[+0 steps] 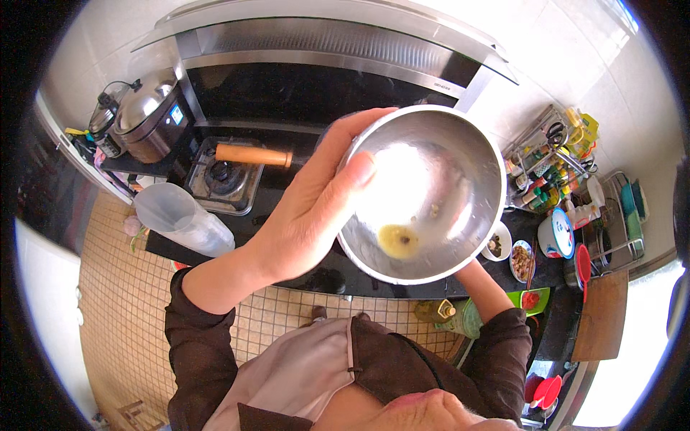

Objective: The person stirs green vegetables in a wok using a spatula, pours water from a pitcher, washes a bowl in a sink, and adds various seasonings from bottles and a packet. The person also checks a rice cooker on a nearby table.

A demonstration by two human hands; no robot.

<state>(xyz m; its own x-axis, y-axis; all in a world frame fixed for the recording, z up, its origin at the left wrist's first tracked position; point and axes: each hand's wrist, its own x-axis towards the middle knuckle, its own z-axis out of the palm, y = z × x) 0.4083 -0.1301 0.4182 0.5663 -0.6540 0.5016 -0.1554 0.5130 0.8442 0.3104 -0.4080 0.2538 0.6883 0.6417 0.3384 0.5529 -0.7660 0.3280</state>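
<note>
My left hand [318,210] grips a stainless steel bowl [458,161] by its rim, thumb over the inside wall. The bowl is tipped so its inside faces me. A small pool of yellowish liquid [399,241] with a dark speck lies in it, and bright glare covers part of the metal. The bowl hides my right hand; only the wrist and forearm show below its lower right edge. Behind my left hand, a wooden handle [253,155] juts out over the left gas burner [221,172]; what it is fixed to is mostly hidden.
A translucent plastic container [183,221] stands at the counter's left edge. Pots [145,118] are beyond it. On the right are a white bowl [497,242], a dish of chopped food [522,261] with chopsticks, a lidded tub [556,234] and a seasoning rack [544,172]. The range hood [334,48] overhangs the stove.
</note>
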